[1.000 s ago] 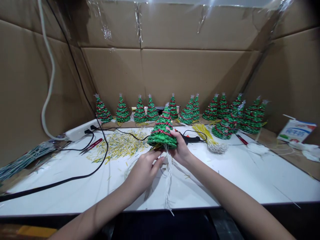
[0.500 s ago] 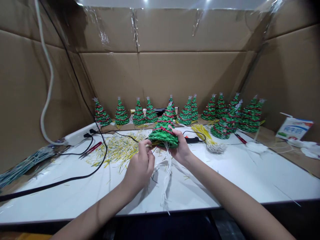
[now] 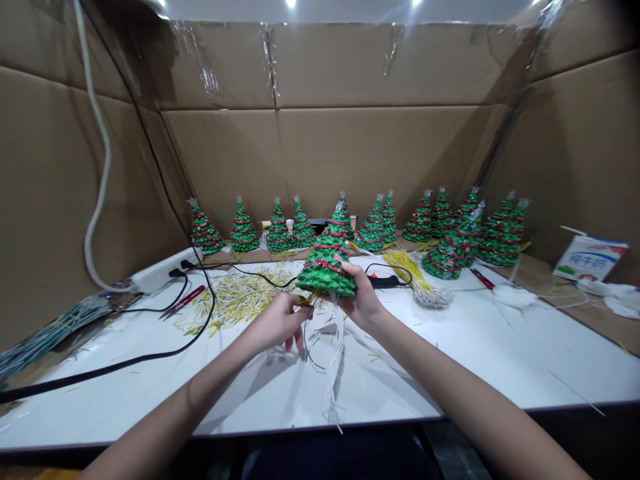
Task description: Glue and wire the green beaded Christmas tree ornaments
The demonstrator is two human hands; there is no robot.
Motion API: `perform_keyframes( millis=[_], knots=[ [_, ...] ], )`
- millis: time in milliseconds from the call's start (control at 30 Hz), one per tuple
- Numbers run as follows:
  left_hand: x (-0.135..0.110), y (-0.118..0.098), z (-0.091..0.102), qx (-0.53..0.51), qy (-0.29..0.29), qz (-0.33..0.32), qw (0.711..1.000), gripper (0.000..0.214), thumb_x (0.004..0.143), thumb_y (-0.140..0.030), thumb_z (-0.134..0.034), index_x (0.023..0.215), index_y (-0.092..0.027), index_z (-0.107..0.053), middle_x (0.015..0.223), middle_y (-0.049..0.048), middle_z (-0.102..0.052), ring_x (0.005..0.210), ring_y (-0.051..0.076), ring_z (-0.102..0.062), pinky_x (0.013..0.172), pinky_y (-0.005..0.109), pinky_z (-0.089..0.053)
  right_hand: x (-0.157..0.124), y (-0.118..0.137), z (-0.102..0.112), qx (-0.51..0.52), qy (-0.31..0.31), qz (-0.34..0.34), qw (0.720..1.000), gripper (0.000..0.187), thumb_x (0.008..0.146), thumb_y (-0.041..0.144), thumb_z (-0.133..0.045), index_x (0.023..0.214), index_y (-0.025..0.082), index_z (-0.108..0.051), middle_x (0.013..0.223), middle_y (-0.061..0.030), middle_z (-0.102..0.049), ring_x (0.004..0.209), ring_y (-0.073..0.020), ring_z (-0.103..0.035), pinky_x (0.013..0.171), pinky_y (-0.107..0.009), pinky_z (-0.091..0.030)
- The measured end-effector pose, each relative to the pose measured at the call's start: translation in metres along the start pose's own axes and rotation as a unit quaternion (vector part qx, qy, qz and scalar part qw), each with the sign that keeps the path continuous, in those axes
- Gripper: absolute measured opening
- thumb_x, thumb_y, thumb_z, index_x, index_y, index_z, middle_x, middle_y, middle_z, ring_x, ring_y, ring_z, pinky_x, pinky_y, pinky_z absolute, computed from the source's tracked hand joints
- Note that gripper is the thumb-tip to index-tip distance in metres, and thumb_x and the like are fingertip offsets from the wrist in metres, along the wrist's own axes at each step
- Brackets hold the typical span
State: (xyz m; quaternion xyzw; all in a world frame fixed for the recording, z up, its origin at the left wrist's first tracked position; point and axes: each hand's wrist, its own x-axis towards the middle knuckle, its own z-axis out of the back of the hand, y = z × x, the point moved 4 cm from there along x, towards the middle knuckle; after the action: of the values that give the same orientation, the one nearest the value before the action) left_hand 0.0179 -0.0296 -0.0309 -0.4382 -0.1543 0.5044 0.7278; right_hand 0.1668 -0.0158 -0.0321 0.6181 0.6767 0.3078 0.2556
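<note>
My right hand (image 3: 363, 300) grips the base of a small green Christmas tree (image 3: 327, 260) with red garlands, held upright above the white table (image 3: 450, 353). White wires (image 3: 336, 360) hang down from under the tree. My left hand (image 3: 280, 321) is closed in a pinch just below the tree's left edge, on thin wires at its base; a dark strand loops down from it.
A row of several finished trees (image 3: 380, 223) stands along the cardboard back wall. Yellow wire offcuts (image 3: 240, 297), a yellow wire bundle (image 3: 415, 273), red snips (image 3: 183, 300), black cables (image 3: 150, 357), a power strip (image 3: 160, 270) and a white carton (image 3: 590, 257) lie around.
My left hand rose from under the tree to its left edge, then dropped slightly, pinching wires. The tree stayed in my right hand and tilted more upright.
</note>
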Motion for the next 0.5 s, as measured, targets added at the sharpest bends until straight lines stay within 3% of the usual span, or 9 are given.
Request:
perform_keyframes(
  millis=[67,133,200,300,333,400,500],
  knots=[
    [-0.004,-0.003,0.002,0.024,0.078,0.01,0.997,0.031,0.086,-0.041,-0.04,0.087,-0.014,-0.057,0.036,-0.0033,-0.05,0.027,0.01,-0.035,0.033,0.018,-0.025,0.0,0.0,0.0,-0.009,0.008,-0.003,1.0,0.033,0.067,0.039,-0.066,0.097,0.025,-0.063,0.09,0.0003,-0.072,0.087,-0.0208,-0.067,0.07,-0.032,-0.057],
    [-0.009,-0.008,0.009,0.104,0.096,-0.008,0.99,0.037,0.086,-0.044,-0.039,0.082,-0.016,-0.062,0.032,-0.0039,-0.044,0.027,0.011,-0.034,0.036,0.019,-0.025,0.0,-0.001,0.0,-0.019,0.013,-0.004,1.0,0.034,0.067,0.039,-0.066,0.099,0.025,-0.063,0.093,0.0002,-0.072,0.086,-0.0202,-0.067,0.069,-0.031,-0.057],
    [-0.014,-0.015,0.02,0.225,0.011,-0.044,0.973,0.032,0.083,-0.041,-0.047,0.073,-0.018,-0.066,0.039,0.0001,-0.05,0.035,0.014,-0.044,0.042,0.022,-0.029,-0.001,-0.003,0.0,-0.028,0.016,-0.01,0.999,0.037,0.067,0.038,-0.067,0.102,0.026,-0.063,0.095,0.0001,-0.071,0.086,-0.0198,-0.068,0.068,-0.03,-0.057],
    [-0.021,-0.025,0.03,0.351,-0.121,-0.093,0.924,0.024,0.076,-0.032,-0.055,0.059,-0.019,-0.065,0.055,0.0056,-0.059,0.049,0.018,-0.053,0.051,0.025,-0.033,-0.002,-0.005,-0.002,-0.031,0.021,-0.024,0.999,0.041,0.068,0.036,-0.067,0.107,0.026,-0.062,0.097,0.0001,-0.071,0.084,-0.0196,-0.068,0.068,-0.031,-0.057],
    [-0.022,-0.027,0.03,0.356,-0.13,-0.106,0.919,0.024,0.076,-0.031,-0.055,0.056,-0.019,-0.063,0.056,0.006,-0.059,0.051,0.018,-0.054,0.053,0.026,-0.034,-0.002,-0.005,-0.002,-0.028,0.021,-0.03,0.999,0.04,0.068,0.037,-0.067,0.107,0.026,-0.062,0.097,-0.0001,-0.071,0.084,-0.0198,-0.068,0.068,-0.032,-0.057],
    [-0.021,-0.025,0.026,0.3,-0.092,-0.129,0.941,0.028,0.077,-0.032,-0.054,0.054,-0.018,-0.061,0.056,0.005,-0.058,0.055,0.018,-0.054,0.056,0.026,-0.037,-0.002,-0.006,-0.002,-0.017,0.014,-0.049,0.999,0.039,0.071,0.038,-0.064,0.107,0.026,-0.062,0.092,-0.0004,-0.072,0.081,-0.0204,-0.068,0.067,-0.034,-0.058],
    [-0.018,-0.013,0.014,0.078,0.053,-0.108,0.99,0.032,0.082,-0.039,-0.05,0.063,-0.015,-0.06,0.059,0.0038,-0.058,0.057,0.015,-0.055,0.056,0.024,-0.04,0.001,-0.011,0.001,-0.012,0.014,-0.089,0.996,0.041,0.074,0.044,-0.061,0.111,0.026,-0.062,0.085,-0.0013,-0.073,0.077,-0.022,-0.069,0.066,-0.038,-0.058]
  ],
)
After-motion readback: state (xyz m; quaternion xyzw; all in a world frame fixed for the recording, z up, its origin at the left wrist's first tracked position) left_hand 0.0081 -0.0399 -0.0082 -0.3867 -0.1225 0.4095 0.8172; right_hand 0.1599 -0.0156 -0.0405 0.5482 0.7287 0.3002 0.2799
